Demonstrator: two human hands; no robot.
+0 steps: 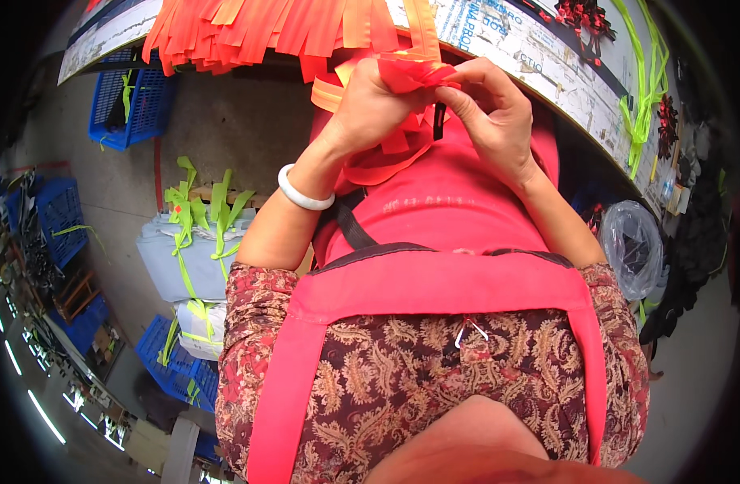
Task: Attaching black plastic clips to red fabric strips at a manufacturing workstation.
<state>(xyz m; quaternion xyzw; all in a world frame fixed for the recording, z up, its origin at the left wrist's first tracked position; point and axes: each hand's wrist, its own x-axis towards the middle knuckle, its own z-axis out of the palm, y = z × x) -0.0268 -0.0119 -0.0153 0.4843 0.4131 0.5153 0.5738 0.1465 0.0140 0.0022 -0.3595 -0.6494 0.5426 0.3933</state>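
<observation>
Above my lap, near the table's edge, both hands meet at a red fabric strip (414, 74). My left hand (372, 105) is closed around it, a pale bangle at the wrist. Thumb and fingers of my right hand (493, 113) pinch at the strip's right end. A narrow black piece (439, 121) hangs just below the right fingertips; whether it is joined to the strip I cannot tell. More red and orange strips droop below my hands onto the pink apron (451, 202). A thick row of red-orange strips (249, 32) hangs over the table edge at the left.
The worn white table (539, 77) runs across the top, with green straps (640, 89) and red-black bundles (586, 20) at right. Blue crates (132, 105) and tied grey bundles (180, 254) stand on the floor at left. A clear plastic bag (631, 248) is at right.
</observation>
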